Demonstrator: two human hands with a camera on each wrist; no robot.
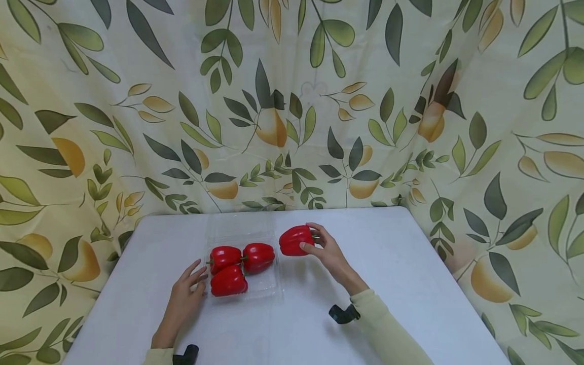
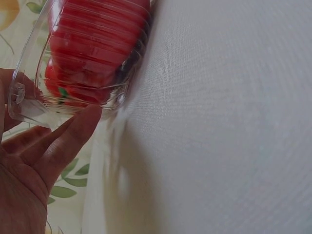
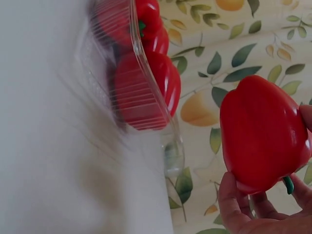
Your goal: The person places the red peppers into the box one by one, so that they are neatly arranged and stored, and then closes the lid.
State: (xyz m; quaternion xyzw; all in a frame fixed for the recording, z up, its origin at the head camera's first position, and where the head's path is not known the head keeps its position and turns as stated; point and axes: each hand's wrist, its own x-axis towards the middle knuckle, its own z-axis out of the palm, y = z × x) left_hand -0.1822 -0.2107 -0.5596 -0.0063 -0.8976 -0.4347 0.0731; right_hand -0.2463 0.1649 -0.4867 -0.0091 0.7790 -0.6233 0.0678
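My right hand [image 1: 332, 256] holds a red bell pepper [image 1: 294, 241] by its stem end, above the table and just right of a clear plastic container [image 1: 266, 289]. The same held pepper [image 3: 263, 134] shows its green stem in the right wrist view, with fingers and thumb around it. Inside the container lie three more red peppers: one at back left [image 1: 225, 259], one at right [image 1: 258, 257] and one in front [image 1: 229, 281]. My left hand [image 1: 184, 291] rests its fairly straight fingers against the container's left wall; in the left wrist view its fingertips [image 2: 90, 119] touch the plastic.
A white-covered table [image 1: 365, 233] carries the container near its back edge. The container's transparent lid [image 1: 242, 223] appears to stand raised behind the peppers. A curtain [image 1: 292, 101] with leaf and fruit print hangs behind and beside the table. Dark wrist devices [image 1: 344, 314] sit at both wrists.
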